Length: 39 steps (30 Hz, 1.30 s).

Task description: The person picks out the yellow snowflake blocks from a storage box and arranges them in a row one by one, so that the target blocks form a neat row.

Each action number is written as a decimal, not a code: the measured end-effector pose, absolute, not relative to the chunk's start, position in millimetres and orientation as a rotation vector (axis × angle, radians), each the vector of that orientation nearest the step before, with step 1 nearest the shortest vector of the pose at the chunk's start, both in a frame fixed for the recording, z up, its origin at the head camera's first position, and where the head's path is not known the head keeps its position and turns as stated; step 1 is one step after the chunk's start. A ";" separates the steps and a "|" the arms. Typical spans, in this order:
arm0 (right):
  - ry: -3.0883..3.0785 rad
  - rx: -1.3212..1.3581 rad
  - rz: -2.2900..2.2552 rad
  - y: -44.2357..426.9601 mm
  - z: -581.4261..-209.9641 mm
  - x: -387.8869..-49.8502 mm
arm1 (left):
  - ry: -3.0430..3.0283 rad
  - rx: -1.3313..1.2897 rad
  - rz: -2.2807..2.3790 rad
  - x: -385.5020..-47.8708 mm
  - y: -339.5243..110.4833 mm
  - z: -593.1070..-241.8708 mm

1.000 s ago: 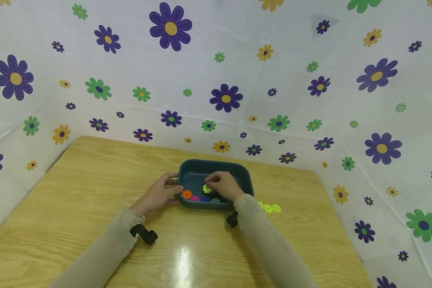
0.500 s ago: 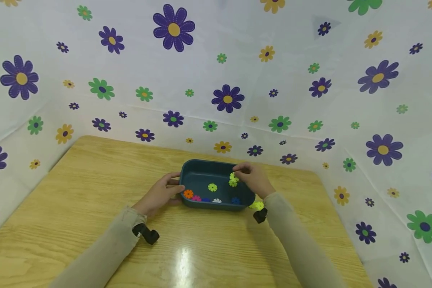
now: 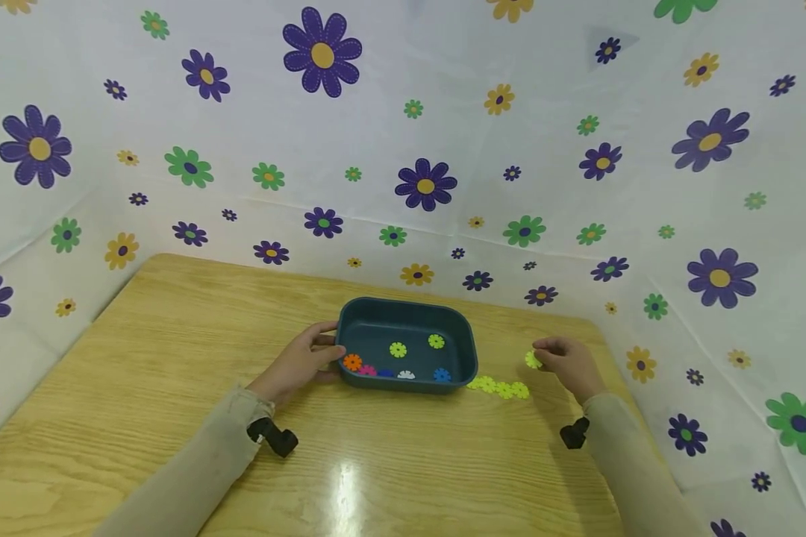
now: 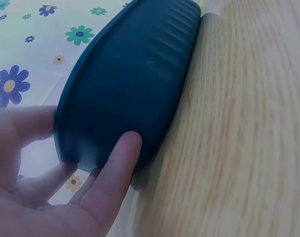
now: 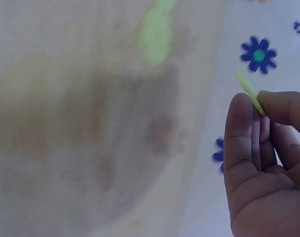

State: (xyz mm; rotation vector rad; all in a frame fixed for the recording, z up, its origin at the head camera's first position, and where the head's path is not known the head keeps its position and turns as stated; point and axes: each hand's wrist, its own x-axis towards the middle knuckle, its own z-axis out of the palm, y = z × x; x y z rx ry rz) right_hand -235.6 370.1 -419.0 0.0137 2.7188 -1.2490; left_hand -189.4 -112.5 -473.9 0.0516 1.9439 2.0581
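A dark teal plastic tray [image 3: 403,304] stands on the table. My left hand [image 3: 298,365] grips its left end, thumb on the rim and fingers against the outside wall [image 4: 120,74]. To the right of the tray, my right hand [image 3: 569,367] pinches a yellow-green snowflake disc [image 3: 532,359] between thumb and fingers, edge-on in the right wrist view [image 5: 249,92]. Inside the tray lie two yellow-green discs [image 3: 398,349], an orange disc [image 3: 352,362], a pink disc [image 3: 367,371], a white disc [image 3: 406,376] and blue discs [image 3: 442,375], some partly hidden by the front wall.
A row of joined yellow-green discs [image 3: 504,390] lies on the wooden table [image 3: 242,313] by the tray's front right corner. White flower-patterned sheeting [image 3: 356,134] encloses the table at the back and sides.
My right hand has moved from inside the tray out to the right, a yellow-green disc in its pinch. A second yellow-green disc now shows in the tray. My left hand stays on the tray.
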 end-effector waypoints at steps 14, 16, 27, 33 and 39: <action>2.691 0.074 -1.134 402.1 -456.0 -220.2 | 1.941 0.070 2.063 -187.2 -113.1 -476.2; 2.693 0.072 -1.112 400.1 -457.2 -220.4 | 1.938 0.075 2.065 -187.5 -113.0 -476.2; 2.727 0.013 -1.040 395.9 -459.2 -220.4 | 1.914 0.078 2.070 -188.3 -112.2 -474.4; 2.721 0.024 -1.027 391.6 -453.1 -217.8 | 1.918 0.068 2.067 -190.5 -112.5 -476.6; 2.743 0.022 -1.002 390.2 -448.6 -215.0 | 1.938 0.064 2.051 -190.3 -112.7 -477.0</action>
